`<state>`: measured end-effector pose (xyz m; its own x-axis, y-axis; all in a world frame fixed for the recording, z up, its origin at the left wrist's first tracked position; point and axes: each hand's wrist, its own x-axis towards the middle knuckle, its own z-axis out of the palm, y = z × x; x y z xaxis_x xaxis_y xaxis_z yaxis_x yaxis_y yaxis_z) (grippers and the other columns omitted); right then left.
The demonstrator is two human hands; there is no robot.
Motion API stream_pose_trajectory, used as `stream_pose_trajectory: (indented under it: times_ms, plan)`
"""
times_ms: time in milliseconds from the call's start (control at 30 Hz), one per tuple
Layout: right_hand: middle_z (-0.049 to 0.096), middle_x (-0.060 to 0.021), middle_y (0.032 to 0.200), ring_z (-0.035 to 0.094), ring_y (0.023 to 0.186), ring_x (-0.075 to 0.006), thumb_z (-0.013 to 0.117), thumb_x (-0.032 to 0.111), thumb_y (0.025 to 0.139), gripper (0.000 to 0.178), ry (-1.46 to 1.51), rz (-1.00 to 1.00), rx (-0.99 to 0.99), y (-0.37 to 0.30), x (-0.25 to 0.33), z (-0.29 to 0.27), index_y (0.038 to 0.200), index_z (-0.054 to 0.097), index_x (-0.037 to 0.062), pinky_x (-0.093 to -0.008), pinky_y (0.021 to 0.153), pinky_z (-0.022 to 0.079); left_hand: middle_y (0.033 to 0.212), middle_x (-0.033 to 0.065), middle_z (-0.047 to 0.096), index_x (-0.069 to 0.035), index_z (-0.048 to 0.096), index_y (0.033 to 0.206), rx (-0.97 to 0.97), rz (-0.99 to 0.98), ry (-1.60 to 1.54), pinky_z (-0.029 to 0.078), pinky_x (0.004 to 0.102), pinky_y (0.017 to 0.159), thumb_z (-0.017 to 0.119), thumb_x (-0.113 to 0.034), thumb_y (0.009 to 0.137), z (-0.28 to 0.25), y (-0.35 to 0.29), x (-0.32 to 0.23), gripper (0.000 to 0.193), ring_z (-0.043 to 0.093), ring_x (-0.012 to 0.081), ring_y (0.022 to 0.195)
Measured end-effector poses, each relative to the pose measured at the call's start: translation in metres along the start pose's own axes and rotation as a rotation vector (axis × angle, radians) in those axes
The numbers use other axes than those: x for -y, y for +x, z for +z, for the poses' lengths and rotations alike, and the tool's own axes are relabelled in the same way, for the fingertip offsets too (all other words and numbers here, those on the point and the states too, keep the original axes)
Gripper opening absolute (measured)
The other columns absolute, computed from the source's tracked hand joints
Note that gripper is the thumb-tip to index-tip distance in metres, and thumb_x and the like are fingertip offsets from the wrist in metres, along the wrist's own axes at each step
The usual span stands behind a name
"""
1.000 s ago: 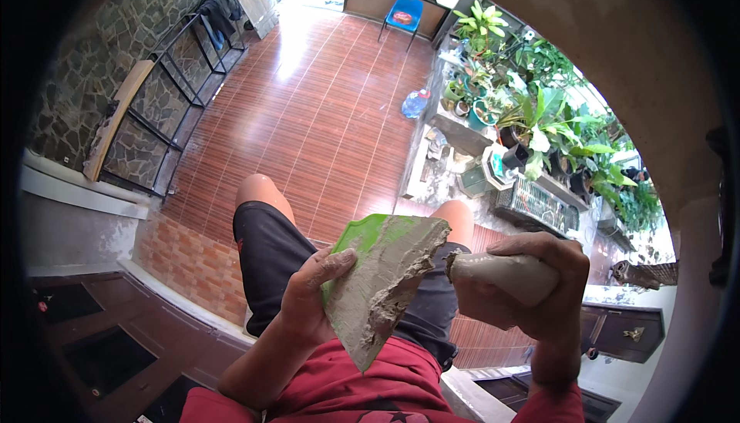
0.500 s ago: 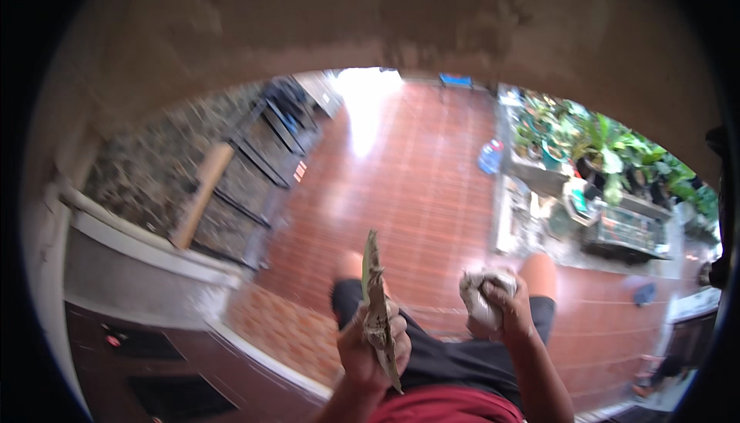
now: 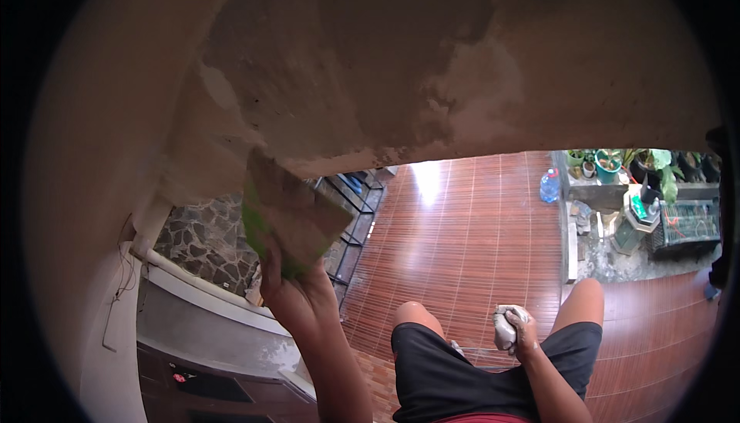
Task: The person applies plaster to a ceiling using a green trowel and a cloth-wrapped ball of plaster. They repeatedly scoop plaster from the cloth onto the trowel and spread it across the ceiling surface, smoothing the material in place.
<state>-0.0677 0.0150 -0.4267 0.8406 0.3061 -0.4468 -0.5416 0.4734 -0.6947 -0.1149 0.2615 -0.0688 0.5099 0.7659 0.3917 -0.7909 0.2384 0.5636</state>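
Observation:
My left hand (image 3: 297, 288) is raised, fingers closed on the lower end of a flat green spreader (image 3: 297, 211), its face smeared with grey-brown plaster. The top corner of the spreader meets or nearly meets the underside of a patchy plastered surface (image 3: 370, 61) overhead; exact contact is hard to tell. Lower down, between my knees, my right hand (image 3: 526, 334) is wrapped round a whitish lump (image 3: 506, 329), perhaps putty or a bag of it. White smears mark that hand.
Red tiled floor (image 3: 447, 230) lies far below. To the left are a stone-clad wall (image 3: 204, 238), black metal frames (image 3: 358, 207) and a pale ledge (image 3: 208, 288). At right stand potted plants (image 3: 609, 162), a wire cage (image 3: 690, 226) and a large clear bottle (image 3: 549, 186).
My left hand has lifted the spreader up and leftward from my lap to the overhead surface, turning its broad face into view. The view has tilted upward. My right hand keeps the whitish lump.

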Motion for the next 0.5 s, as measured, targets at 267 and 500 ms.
stream_pose_trajectory:
  times_ms: [267,500]
  plan:
    - [0.068,-0.0084,0.092,0.065,0.071,-0.0171,0.058,0.013,0.09,0.027,0.062,0.038,-0.065,0.006,0.01,-0.001,0.114,0.062,0.0022,-0.0282,0.057,0.052,0.13,0.0196,0.054,0.005,0.046,0.132,0.11,0.347,0.267,0.046,0.0417,0.101,0.056,-0.012,0.094,0.069,0.052,-0.013,0.043,0.056,0.0277,0.117]
    - [0.066,-0.0061,0.091,0.064,0.072,-0.0171,0.053,0.012,0.091,0.027,0.195,0.011,-0.08,0.012,0.009,-0.001,0.115,0.062,0.0038,-0.0294,0.059,0.053,0.113,0.0303,0.062,0.015,0.055,0.12,0.051,1.029,1.132,0.049,0.0425,0.091,0.055,-0.014,0.092,0.134,0.067,0.041,0.04,0.064,0.0368,0.105]
